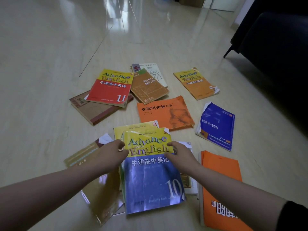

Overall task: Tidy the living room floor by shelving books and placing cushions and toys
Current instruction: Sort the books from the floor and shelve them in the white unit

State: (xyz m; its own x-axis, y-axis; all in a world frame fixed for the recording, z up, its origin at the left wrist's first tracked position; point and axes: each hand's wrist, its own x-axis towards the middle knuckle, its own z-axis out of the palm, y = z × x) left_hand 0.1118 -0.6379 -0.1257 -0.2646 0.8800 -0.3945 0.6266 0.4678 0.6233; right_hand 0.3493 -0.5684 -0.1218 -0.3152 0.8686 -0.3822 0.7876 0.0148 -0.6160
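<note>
I am in a home, in what looks like a living room. The floor [50,80] is pale, glossy tile with thin joints, and daylight shines off it in long streaks. A dark upholstered sofa [275,47] on a slim black leg [229,51] stands along the floor's right edge. Worn schoolbooks [110,87] lie scattered flat on the tiles, among them a blue English textbook [150,177], household reading rather than shop stock. At the floor's far edge sits a brown cardboard box [191,1], beside pale walls.
</note>
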